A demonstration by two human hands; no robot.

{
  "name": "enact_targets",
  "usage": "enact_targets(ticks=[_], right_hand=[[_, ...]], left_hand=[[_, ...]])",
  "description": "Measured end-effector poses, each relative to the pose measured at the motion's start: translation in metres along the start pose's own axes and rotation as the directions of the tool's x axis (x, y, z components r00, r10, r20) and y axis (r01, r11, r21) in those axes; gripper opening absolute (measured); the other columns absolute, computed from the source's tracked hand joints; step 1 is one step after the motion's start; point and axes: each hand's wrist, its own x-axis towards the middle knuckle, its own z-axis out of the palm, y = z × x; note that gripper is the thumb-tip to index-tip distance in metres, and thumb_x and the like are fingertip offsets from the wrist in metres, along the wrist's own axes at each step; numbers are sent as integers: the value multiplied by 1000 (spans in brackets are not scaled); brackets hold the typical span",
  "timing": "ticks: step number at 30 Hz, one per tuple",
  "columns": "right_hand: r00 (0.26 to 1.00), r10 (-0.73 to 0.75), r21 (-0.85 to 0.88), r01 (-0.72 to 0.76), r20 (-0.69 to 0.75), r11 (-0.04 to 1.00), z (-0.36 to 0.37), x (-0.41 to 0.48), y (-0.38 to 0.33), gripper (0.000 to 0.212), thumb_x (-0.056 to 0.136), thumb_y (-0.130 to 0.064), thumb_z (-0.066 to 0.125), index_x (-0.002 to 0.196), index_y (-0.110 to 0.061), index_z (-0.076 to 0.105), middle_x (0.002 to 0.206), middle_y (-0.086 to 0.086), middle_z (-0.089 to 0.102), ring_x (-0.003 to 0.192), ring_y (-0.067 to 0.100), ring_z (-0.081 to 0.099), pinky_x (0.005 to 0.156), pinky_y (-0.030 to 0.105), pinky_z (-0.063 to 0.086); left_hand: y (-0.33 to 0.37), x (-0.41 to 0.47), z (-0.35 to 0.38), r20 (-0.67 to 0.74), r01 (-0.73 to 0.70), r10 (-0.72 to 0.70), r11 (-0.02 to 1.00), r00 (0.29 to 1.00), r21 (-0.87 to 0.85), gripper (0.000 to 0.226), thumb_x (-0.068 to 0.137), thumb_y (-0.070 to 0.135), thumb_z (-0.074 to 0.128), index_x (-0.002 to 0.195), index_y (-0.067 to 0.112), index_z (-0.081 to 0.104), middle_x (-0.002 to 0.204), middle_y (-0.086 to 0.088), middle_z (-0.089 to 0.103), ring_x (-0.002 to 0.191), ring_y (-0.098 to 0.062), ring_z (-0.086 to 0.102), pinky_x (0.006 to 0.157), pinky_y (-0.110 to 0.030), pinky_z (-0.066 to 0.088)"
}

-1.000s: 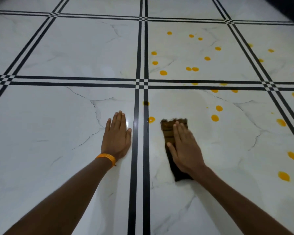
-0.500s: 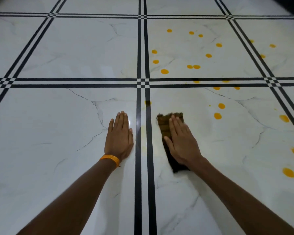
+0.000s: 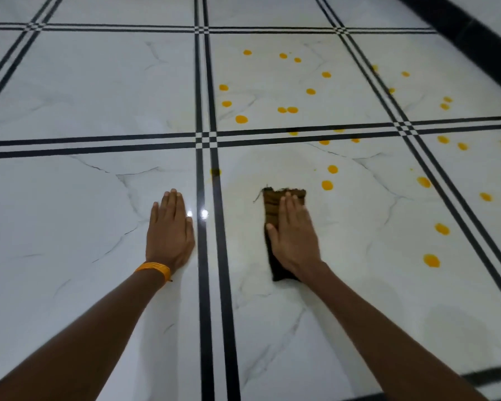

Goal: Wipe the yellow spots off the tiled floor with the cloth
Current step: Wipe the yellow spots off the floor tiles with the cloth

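A dark brown folded cloth (image 3: pixel 272 204) lies on the white marble-look tiled floor (image 3: pixel 99 96), right of a double black line. My right hand (image 3: pixel 294 235) presses flat on the cloth and covers most of it. My left hand (image 3: pixel 169 230), with an orange band at the wrist, rests flat on the tile left of the line and holds nothing. Several yellow spots dot the tiles ahead and to the right; the nearest spot (image 3: pixel 327 185) sits just beyond the cloth's far right corner. A faint spot (image 3: pixel 215 171) lies on the black line.
Black double lines (image 3: pixel 206 256) divide the floor into big squares. A dark skirting (image 3: pixel 460 27) runs along the upper right corner. More yellow spots (image 3: pixel 431 260) are scattered right of my right arm. A dark strip (image 3: pixel 489 374) shows at the bottom right.
The yellow spot beside the black line near the cloth is gone. My right hand slid the cloth left toward the line, then right, away from it. My left hand stayed in place.
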Motion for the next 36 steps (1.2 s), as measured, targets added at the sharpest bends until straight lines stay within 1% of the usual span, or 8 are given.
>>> enact_targets(ticks=[6, 9, 13, 18, 23, 26, 31, 36], right_hand=[[935, -349, -15, 350, 65, 936, -6, -90, 28, 69, 106, -48, 30, 161, -8, 19, 170, 6, 15, 158, 19, 8, 127, 38, 13], [997, -72, -57, 70, -16, 996, -23, -93, 106, 71, 104, -50, 29, 159, -5, 26, 167, 9, 22, 155, 25, 21, 125, 38, 17], [971, 229, -31, -231, -72, 972, -28, -74, 121, 77, 101, -51, 20, 159, -1, 23, 168, 13, 18, 156, 27, 18, 127, 39, 13], [996, -68, -72, 73, 65, 995, -38, -137, 146, 71, 105, -52, 20, 162, -10, 11, 171, 4, 5, 158, 17, 1, 128, 36, 9], [941, 336, -85, -339, -46, 937, -54, -159, 244, 88, 98, -66, -3, 161, -6, 7, 170, 11, 5, 158, 24, 6, 128, 39, 7], [870, 483, -6, -486, -98, 874, -50, -127, 222, 85, 98, -60, 7, 161, -2, 9, 169, 16, 7, 157, 30, 8, 128, 40, 5], [990, 126, -31, -125, 63, 992, -57, -165, 206, 77, 102, -57, 18, 162, -10, 3, 170, 3, -4, 158, 18, -6, 127, 34, 1], [806, 581, -9, -586, -112, 811, -79, -121, 303, 94, 97, -64, -1, 158, 6, 16, 166, 24, 17, 155, 36, 16, 127, 48, 13]], left_hand=[[73, -30, 4, 9, -230, 233, 965, 972, -122, 64, 101, 37, 21, 156, 2, 22, 164, -14, 20, 153, -25, 12, 125, -44, 8], [120, -33, 19, 98, -333, 356, 923, 930, -192, 70, 100, 45, 14, 157, 5, 15, 166, -10, 11, 154, -22, 5, 126, -39, 2], [174, -13, 31, 104, -388, 411, 902, 906, -189, 74, 97, 46, 12, 156, 2, 19, 165, -14, 16, 154, -25, 10, 125, -39, 4], [221, 7, 40, 120, -378, 401, 909, 908, -174, 78, 94, 46, 10, 154, -1, 23, 163, -17, 20, 153, -29, 14, 125, -43, 7], [225, 2, 52, 77, -360, 370, 925, 926, -121, 75, 96, 45, 15, 155, -1, 23, 164, -15, 20, 153, -26, 14, 125, -43, 8], [227, 3, 52, 76, -370, 379, 922, 922, -113, 73, 97, 45, 17, 156, 2, 19, 165, -12, 15, 154, -23, 10, 125, -41, 6], [231, 0, 51, 65, -396, 403, 913, 913, -99, 72, 98, 44, 19, 155, 0, 22, 164, -14, 19, 153, -25, 14, 125, -44, 10], [232, 5, 54, 49, -402, 404, 914, 913, -57, 70, 98, 41, 22, 154, -1, 24, 163, -16, 22, 152, -27, 17, 124, -46, 12]])
